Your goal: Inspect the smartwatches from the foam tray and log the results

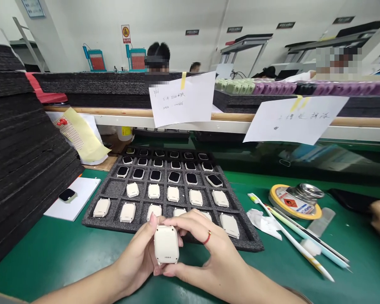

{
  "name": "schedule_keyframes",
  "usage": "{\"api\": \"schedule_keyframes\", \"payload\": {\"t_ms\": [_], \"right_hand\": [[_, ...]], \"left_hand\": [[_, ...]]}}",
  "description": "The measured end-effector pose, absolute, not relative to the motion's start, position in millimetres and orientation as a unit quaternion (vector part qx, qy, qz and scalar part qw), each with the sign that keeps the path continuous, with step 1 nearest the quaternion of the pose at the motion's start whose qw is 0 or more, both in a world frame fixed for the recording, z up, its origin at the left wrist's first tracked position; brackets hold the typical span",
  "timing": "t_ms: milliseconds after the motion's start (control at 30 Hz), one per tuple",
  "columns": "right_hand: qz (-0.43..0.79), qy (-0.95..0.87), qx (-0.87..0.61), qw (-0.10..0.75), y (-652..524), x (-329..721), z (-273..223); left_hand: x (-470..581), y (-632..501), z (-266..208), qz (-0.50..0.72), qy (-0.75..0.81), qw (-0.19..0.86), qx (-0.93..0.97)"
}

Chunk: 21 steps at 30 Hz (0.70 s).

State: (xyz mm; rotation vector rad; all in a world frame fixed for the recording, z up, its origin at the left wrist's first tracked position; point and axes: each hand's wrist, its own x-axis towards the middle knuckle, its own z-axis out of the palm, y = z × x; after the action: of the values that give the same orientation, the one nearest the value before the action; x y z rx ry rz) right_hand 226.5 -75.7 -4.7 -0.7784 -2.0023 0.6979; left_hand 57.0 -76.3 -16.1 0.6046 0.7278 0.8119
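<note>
Left hand [137,256] and right hand [220,251] grip a cream, rounded-rectangular, plastic-looking watch [166,245], apparently mid-handling; turning it would call for steadiness.

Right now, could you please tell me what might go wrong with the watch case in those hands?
The cream watch case, held between the left hand and right hand, might slip and strike the neighbouring watch cases in the foam tray just beyond. Handling could also smudge its far side, which is hidden here.

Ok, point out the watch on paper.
The watch left of the black tray, screen up; one held watch faces away, the others sit in slots.
</note>
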Motion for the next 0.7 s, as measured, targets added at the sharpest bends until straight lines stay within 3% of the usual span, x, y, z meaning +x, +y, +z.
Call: {"api": "schedule_keyframes", "payload": {"t_ms": [333,567,633,700], "right_hand": [[0.260,-0.819,-0.286,0.425,-72.2,228.9,-9.2],[0.320,-0.806,-0.371,0.333,-66.7,232.7,-19.3],[0.342,-0.788,-0.389,0.332,-62.9,234.5,-24.6],[0.366,-0.770,-0.404,0.331,-59.1,235.4,-29.5]], "left_hand": [[54.9,-74.2,-15.1,0.363,0.331,0.819,0.296],[44.7,-58.8,-18.1,0.347,0.392,0.805,0.279],[34.8,-47.6,-14.2,0.380,0.413,0.768,0.309],[20.4,-34.5,-8.5,0.426,0.475,0.650,0.412]]}}
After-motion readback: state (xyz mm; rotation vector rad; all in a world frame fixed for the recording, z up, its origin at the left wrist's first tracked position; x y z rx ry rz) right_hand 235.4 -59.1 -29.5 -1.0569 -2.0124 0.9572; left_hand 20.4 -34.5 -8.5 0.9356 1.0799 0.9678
